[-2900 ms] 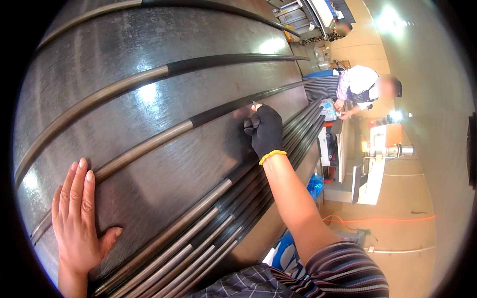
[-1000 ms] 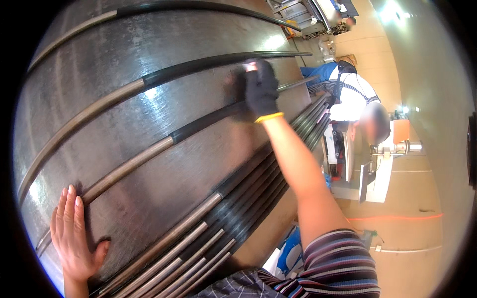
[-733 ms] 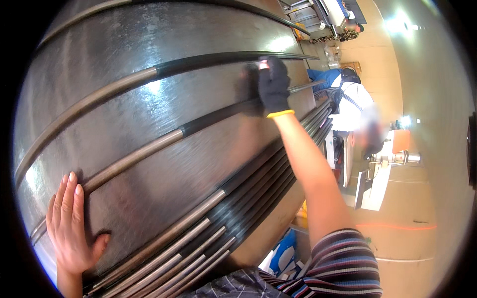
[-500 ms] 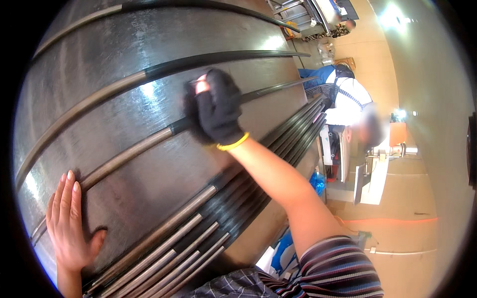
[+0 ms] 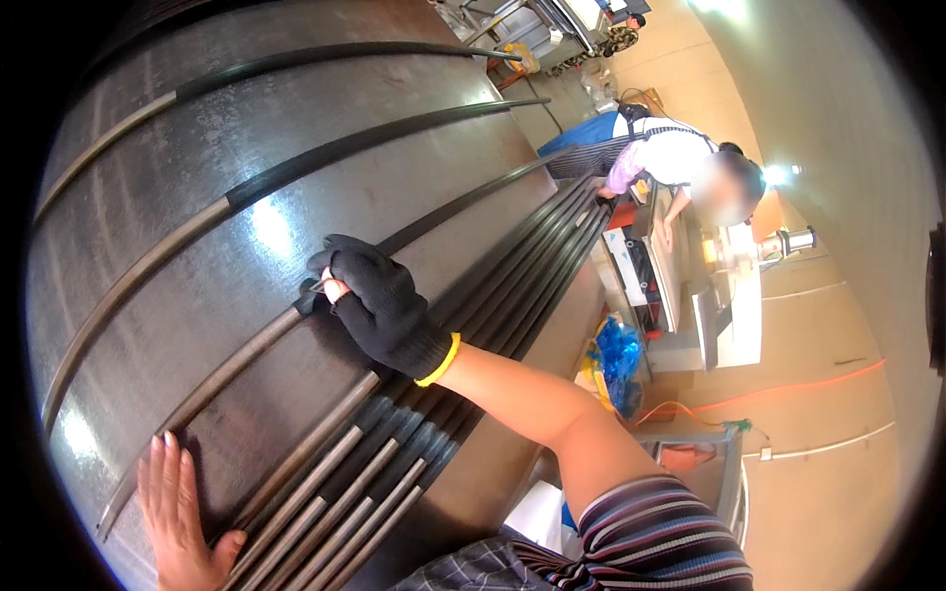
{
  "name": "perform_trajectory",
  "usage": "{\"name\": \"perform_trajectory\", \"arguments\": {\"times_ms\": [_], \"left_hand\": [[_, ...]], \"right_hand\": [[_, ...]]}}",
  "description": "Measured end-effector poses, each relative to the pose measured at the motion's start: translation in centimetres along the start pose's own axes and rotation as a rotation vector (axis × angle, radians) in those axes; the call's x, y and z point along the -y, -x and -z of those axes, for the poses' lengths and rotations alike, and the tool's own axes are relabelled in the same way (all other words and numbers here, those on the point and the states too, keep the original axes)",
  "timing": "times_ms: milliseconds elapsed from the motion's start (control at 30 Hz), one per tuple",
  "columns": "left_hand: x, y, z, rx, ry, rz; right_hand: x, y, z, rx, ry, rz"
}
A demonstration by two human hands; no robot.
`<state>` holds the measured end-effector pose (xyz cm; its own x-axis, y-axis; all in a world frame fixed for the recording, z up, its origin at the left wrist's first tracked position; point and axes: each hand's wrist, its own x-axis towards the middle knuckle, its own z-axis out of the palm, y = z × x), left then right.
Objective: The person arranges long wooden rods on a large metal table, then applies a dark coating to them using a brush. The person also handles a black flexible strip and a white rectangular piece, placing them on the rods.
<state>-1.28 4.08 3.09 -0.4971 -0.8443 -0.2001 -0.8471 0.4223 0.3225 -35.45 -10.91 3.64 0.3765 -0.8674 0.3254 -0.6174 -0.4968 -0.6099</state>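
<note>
A long metal rod point(image 5: 232, 372), bare at its near left part and black farther along, lies on a dark metal tabletop point(image 5: 158, 286). My left hand point(image 5: 182, 517), bare, rests with fingers stretched out, fingertips at the rod's near left part. My right hand point(image 5: 379, 310) wears a black knitted glove with a yellow cuff and an uncovered thumb tip. Its fingers close on the rod where the bare metal meets the black part. A small dark edge shows by the thumb; I cannot make out what it is.
Two more part-black rods point(image 5: 148, 281) point(image 5: 108, 148) lie beyond. Several rods point(image 5: 340, 451) lie close together nearer me. At the table's far end a person point(image 5: 670, 158) bends over the rod ends. A blue plastic bag point(image 5: 619, 350) and an orange cable point(image 5: 788, 386) are at the right.
My right hand has come nearer along the rod, from its black part to the junction with bare metal. The view has shifted. The far person now reaches to the rod ends.
</note>
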Motion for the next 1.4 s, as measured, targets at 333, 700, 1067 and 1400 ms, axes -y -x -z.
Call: {"name": "perform_trajectory", "arguments": {"times_ms": [333,700,1067,1400], "left_hand": [[0.7,-0.2,2.4,-0.184,0.033,0.145],[11.6,-9.2,-1.5,-0.533,-0.418,0.358],[4.0,-4.9,-0.6,-0.259,-0.292,0.292],[1.2,-2.4,0.9,-0.344,-0.032,0.266]], "right_hand": [[-0.7,4.9,1.6,0.107,0.116,0.091],[0.6,5.7,4.0,0.044,0.189,0.017],[-0.5,7.2,3.3,0.072,0.277,0.020],[0.3,7.8,3.1,0.019,0.342,0.014]]}}
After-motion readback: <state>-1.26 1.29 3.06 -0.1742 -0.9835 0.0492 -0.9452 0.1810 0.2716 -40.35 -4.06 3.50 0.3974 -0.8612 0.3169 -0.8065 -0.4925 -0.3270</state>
